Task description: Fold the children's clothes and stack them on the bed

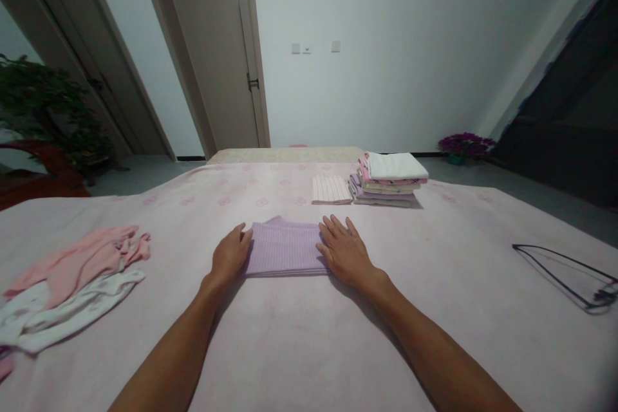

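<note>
A lavender ribbed garment (286, 248), folded into a flat rectangle, lies on the pink floral bed cover (290, 335) in front of me. At its left edge rests my left hand (230, 252), the fingers stretched out along the side of the cloth and partly hidden. My right hand (345, 250) lies over the right edge, palm down, with its fingers spread. Neither hand grasps the cloth.
Beyond my right hand stands a stack of folded clothes (389, 181), a striped folded cloth (331, 190) beside it. Crumpled pink clothing (87, 261) and white patterned clothing (72, 312) lie at left. A black hanger-like wire frame (555, 277) lies at right.
</note>
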A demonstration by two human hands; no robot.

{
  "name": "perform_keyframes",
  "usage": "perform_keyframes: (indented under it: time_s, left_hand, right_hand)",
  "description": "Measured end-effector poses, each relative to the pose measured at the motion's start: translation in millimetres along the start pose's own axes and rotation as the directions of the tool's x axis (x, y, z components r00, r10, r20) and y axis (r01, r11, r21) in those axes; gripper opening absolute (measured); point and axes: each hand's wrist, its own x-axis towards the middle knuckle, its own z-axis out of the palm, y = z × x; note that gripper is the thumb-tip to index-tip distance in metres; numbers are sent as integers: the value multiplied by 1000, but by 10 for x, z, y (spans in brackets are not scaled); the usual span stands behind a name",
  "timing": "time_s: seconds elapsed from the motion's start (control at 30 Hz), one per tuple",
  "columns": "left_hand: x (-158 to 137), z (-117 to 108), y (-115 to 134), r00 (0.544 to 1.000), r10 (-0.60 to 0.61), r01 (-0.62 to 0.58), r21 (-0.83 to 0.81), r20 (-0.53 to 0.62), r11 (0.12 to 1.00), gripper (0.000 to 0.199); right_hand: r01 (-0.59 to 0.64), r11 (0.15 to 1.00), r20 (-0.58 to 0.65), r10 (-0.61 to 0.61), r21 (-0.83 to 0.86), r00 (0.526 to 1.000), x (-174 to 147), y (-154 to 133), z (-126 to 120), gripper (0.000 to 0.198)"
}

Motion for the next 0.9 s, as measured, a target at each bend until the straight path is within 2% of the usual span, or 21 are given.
perform_keyframes:
  time_s: [0.17, 0.33, 0.43, 0.53, 0.6, 0.7, 0.8, 0.9]
  left_hand:
    - [42, -90, -46, 985, -37, 39, -7, 167, 999, 57]
    - [35, -81, -66, 976, -63, 71, -30, 208, 997, 58]
    - [61, -42, -91, 980, -58, 96, -192, 192, 977, 49]
    - [115, 5, -113, 978, -64, 142, -401, 200, 905, 42]
    - [139, 15, -97, 977, -58, 150, -467, 205, 872, 41]
    - [121, -27, 10, 981, -39, 133, -518, 188, 845, 45]
    - [53, -114, 230, 985, -19, 121, -596, 173, 794, 48]
    - [-2, -186, 522, 986, -10, 117, -656, 164, 746, 46]
  right_hand:
    - [129, 985, 51, -136, 115, 989, 7, -298, 50, 57]
    - [142, 974, 126, -165, 174, 978, 16, -386, 171, 61]
    - [145, 975, 136, -169, 171, 976, 7, -384, 183, 61]
    - [184, 967, 120, -207, 178, 971, -10, -391, 170, 61]
    - [215, 957, 122, -241, 195, 963, -22, -405, 165, 62]
    - [221, 949, 138, -256, 225, 957, -38, -421, 163, 64]
    - [205, 941, 158, -253, 270, 955, -36, -411, 147, 65]
    - [136, 897, 136, -211, 422, 968, 8, -375, 106, 55]
